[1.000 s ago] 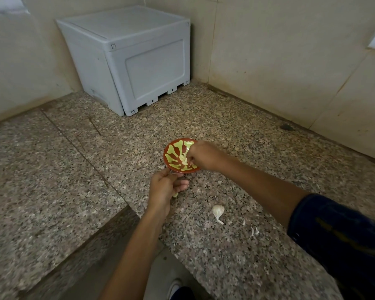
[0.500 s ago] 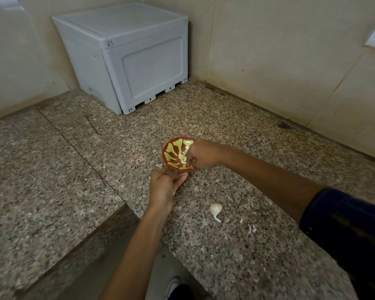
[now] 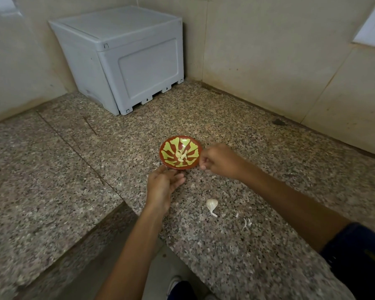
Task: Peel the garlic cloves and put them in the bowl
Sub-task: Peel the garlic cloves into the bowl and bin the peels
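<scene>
Unpeeled clove point(image 3: 211, 205) lies lower right of open left hand point(image 3: 161, 187), nearer than right hand point(image 3: 220, 160), curled empty beside bowl point(image 3: 195, 164)

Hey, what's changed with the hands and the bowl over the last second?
The right hand has drawn back rightward off the bowl, uncovering the peeled cloves inside; whether it holds anything is unclear. The left hand has opened its fingers and stays at the bowl's near rim. The bowl, the unpeeled clove and the peel scraps have not moved.
</scene>
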